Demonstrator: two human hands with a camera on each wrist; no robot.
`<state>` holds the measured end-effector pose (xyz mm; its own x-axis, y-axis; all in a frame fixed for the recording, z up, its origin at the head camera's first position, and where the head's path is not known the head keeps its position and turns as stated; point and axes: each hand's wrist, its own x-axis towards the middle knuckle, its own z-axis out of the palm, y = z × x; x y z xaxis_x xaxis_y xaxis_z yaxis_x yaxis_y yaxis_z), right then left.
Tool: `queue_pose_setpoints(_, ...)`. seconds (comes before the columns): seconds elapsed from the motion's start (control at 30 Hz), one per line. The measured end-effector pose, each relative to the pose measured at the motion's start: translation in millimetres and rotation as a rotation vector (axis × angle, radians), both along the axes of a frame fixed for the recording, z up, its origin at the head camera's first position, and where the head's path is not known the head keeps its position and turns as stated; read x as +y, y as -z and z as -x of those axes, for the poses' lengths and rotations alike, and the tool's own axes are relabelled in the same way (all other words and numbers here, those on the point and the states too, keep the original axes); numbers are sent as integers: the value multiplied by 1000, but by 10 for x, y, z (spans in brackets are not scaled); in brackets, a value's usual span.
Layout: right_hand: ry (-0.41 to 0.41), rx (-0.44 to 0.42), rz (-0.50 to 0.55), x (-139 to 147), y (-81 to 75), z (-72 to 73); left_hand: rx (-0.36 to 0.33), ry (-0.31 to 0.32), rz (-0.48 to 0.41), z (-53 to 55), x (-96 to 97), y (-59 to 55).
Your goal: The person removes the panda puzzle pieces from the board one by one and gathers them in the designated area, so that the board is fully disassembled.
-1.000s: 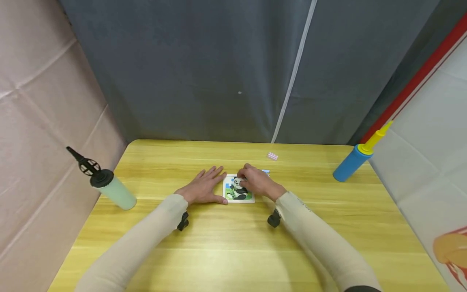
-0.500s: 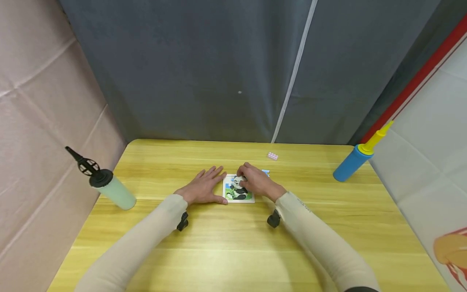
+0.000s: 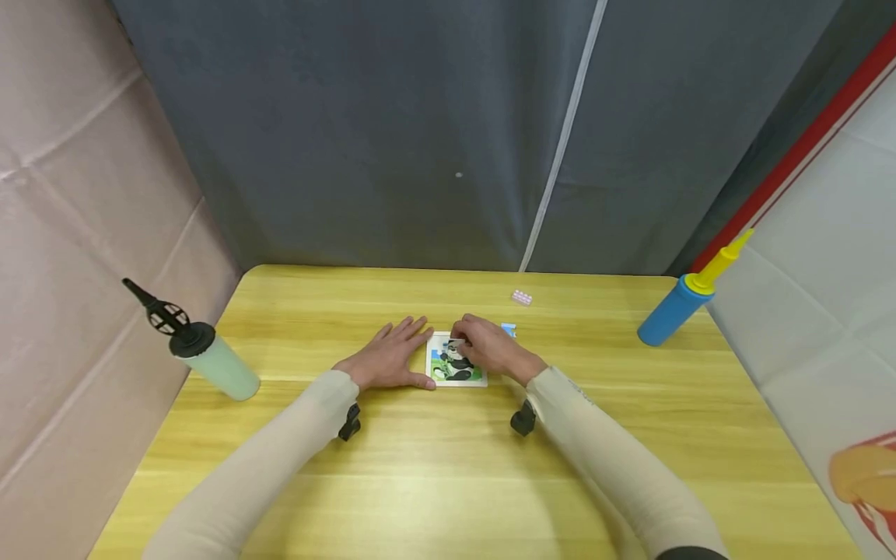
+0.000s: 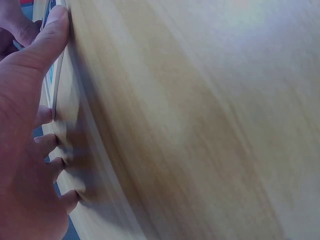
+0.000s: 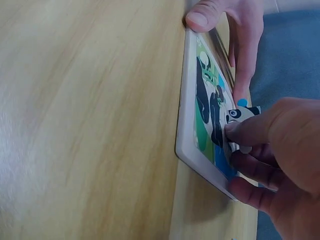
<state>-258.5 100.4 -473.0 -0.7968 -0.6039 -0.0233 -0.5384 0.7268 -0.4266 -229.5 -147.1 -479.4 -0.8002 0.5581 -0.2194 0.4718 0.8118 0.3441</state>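
A white-rimmed panda jigsaw puzzle (image 3: 458,384) lies flat on the table between the two hands. My left hand (image 3: 393,359) is spread along its left side, the thumb at the near left corner and the fingertips by the far left one. Over the upper part of the picture, my right hand (image 3: 493,348) pinches a puzzle piece (image 5: 241,115) bearing a panda's eye, between thumb and fingers. In the right wrist view that piece stands tilted up from the board. The right hand hides the board's upper right part. A blue and white puzzle piece (image 3: 509,330) lies just beyond that hand.
A small pink studded block (image 3: 522,297) lies near the table's far edge. On the left stands a pale green bottle-shaped pump (image 3: 224,369) with a black top; on the right, a blue pump (image 3: 673,315) with a yellow nozzle. A dark curtain (image 3: 385,155) hangs behind the table.
My right hand has shifted slightly left and nearer over the board, and the pinched piece has turned a little. More of the blue piece shows beyond it. The left hand keeps its place.
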Motion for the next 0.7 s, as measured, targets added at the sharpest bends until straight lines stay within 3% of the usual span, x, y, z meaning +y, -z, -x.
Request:
queue_pose_setpoints(0.3,-50,-26,-28,25,-36,7,-7,3,3,11,0,9)
queue_pose_setpoints(0.7,77,-43,68,306,-85,82,8,2,0,2,4,2)
